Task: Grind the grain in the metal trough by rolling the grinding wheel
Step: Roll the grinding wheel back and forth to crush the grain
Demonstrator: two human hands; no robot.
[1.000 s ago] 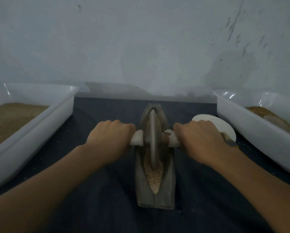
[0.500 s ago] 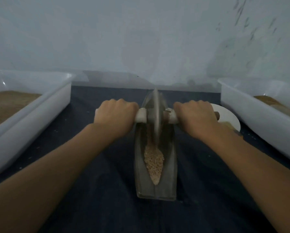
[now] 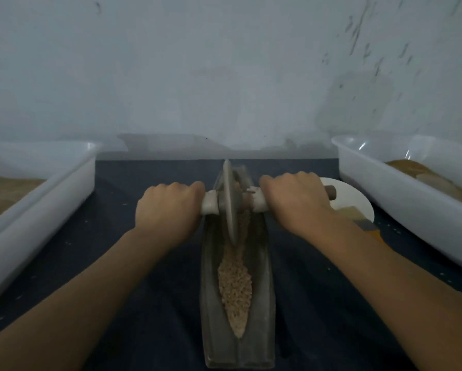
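A white plastic tub of brown meal sat at the far left of the dark cloth-covered counter. The left hand curled its grip round the pale-wrapped wooden axle. Between both grips the grey metal grinding wheel stood on edge in the far half of the long grey metal trough, tan crushed grain lying nearer. The right hand gripped the axle's other side, beside a white round plate and another white tub.
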